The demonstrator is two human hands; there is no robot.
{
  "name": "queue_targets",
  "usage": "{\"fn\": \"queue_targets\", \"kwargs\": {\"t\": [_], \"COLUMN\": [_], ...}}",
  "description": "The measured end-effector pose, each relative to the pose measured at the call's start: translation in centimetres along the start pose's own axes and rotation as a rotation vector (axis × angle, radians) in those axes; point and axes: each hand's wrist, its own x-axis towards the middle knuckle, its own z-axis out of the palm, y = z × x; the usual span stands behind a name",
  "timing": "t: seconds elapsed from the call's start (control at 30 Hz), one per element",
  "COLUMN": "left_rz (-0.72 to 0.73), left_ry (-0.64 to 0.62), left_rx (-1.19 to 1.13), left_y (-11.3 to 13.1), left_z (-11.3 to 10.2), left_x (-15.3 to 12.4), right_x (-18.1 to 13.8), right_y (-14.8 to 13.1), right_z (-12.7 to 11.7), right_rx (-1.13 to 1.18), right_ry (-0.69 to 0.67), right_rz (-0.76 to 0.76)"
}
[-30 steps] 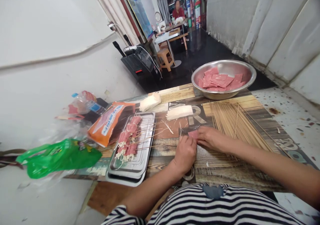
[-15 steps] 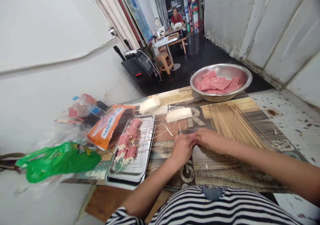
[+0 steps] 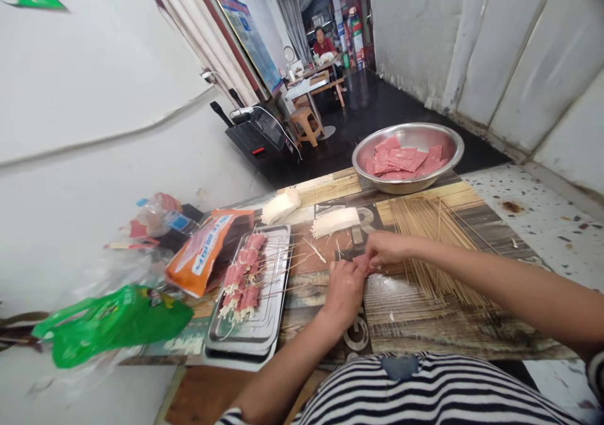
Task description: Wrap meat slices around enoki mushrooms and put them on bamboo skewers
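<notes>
At the middle of the table my left hand [image 3: 346, 286] is closed, its fingers curled on the near edge of a pink meat slice [image 3: 361, 261]. My right hand [image 3: 381, 250] pinches the other side of this slice; most of it is hidden under the fingers. Just beyond them lies a white bundle of enoki mushrooms [image 3: 336, 222], with a few loose strands beside it. A second enoki bundle [image 3: 282, 206] sits farther back. Left of my hands, a metal tray [image 3: 283, 280] holds several skewered meat-and-enoki rolls [image 3: 248, 271]. Bare bamboo skewers [image 3: 419, 230] lie spread beneath and beyond my right forearm.
A steel bowl [image 3: 408, 187] of pink meat slices [image 3: 401, 159] stands at the far right corner. Along the left wall are an orange packet [image 3: 207, 249], a green plastic bag [image 3: 113, 321] and clear wrappings. A person [image 3: 323, 46] sits at a distant table.
My right hand has risen slightly and drawn a little apart from my left, showing more of the meat slice. The whole view has shifted a little with my head.
</notes>
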Motion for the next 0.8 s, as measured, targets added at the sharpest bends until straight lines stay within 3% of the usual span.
{"fn": "queue_targets", "kwargs": {"t": [0.2, 0.3, 0.43, 0.53, 0.67, 0.8], "left_rz": [0.051, 0.028, -0.033, -0.069, -0.09, -0.083], "left_ry": [0.027, -0.01, -0.05, -0.077, -0.104, 0.039], "left_rx": [-0.012, -0.008, -0.001, -0.031, -0.047, -0.014], "left_y": [-0.5, -0.5, -0.2, -0.3, -0.8, -0.7], "left_z": [0.1, -0.2, -0.9, -1.4, -1.3, -0.4], "left_x": [-0.2, 0.1, 0.4, 0.8, 1.1, 0.4], "right_x": [0.4, -0.1, -1.6, -2.3, -1.9, -0.9], "right_y": [-0.2, 0.0, 0.1, 0.0, 0.2, 0.7], "right_z": [-0.1, 1.0, 3.7, 5.5, 5.7, 4.5], "right_rx": [-0.033, -0.074, -0.33, -0.496, -0.53, -0.448], "right_ry": [-0.014, 0.075, 0.34, 0.452, 0.458, 0.417], "right_rz": [0.079, 0.115, -0.091, -0.247, -0.274, -0.275]}}
